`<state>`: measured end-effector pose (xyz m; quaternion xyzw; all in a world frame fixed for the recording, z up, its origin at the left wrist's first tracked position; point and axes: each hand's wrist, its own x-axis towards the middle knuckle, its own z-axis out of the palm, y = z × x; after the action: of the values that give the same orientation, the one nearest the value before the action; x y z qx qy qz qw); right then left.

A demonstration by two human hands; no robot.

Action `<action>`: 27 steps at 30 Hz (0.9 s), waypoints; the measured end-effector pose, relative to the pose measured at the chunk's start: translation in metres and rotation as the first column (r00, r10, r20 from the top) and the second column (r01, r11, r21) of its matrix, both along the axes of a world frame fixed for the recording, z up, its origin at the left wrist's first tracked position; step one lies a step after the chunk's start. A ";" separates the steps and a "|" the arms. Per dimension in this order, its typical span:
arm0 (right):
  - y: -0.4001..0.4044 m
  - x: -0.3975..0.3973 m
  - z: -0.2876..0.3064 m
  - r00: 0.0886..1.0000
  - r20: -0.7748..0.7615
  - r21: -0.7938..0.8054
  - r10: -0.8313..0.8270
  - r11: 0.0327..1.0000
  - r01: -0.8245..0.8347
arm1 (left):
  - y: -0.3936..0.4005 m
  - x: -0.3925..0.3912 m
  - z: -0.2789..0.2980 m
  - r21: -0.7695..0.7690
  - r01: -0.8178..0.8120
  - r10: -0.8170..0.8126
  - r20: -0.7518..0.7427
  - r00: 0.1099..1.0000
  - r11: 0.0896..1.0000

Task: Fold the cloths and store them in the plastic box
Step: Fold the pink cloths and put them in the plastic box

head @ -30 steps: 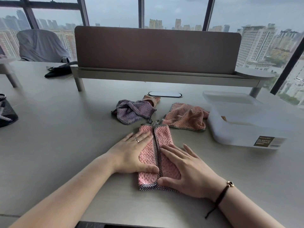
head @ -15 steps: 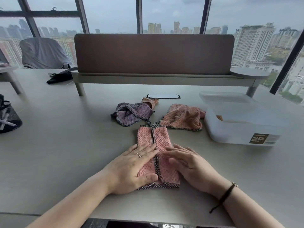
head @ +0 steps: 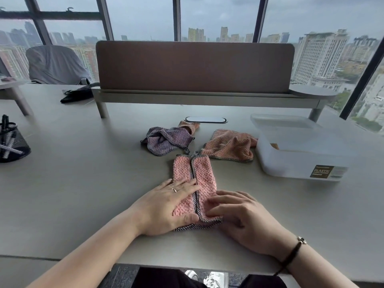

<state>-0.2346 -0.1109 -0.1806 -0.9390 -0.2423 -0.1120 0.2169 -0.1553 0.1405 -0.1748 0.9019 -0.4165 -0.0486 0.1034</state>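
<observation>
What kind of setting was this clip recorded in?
Most likely a high-rise office: a shared desk with a privacy divider panel, a covered office chair behind it, and floor-to-ceiling windows overlooking city towers.

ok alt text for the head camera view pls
Two bare hands, left hand and right hand, press flat on a pink cloth folded lengthwise on a grey table. Beyond lie a crumpled purple cloth, an orange cloth and an open plastic box.

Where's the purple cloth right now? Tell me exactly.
In the head view, the purple cloth lies crumpled on the table left of centre, beyond the pink cloth, with the orange cloth to its right.
</observation>
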 end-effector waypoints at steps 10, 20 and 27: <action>0.007 0.005 0.002 0.998 0.054 0.173 -0.013 0.985 0.003 | 0.022 -0.012 0.001 -0.638 0.029 -0.124 -0.105 0.987 0.770; 0.012 0.035 0.004 0.955 -0.227 0.388 -0.189 0.882 0.267 | 0.011 -0.003 -0.007 -0.583 -0.072 0.080 -0.012 0.997 0.809; 0.018 0.050 0.004 0.910 -0.253 0.316 -0.328 0.861 0.398 | 0.003 0.002 -0.004 -0.665 -0.350 0.189 -0.304 0.934 0.660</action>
<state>-0.1844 -0.0930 -0.1764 -0.9180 -0.0135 -0.1031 0.3826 -0.1532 0.1437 -0.1784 0.8334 -0.2505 0.0373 0.4912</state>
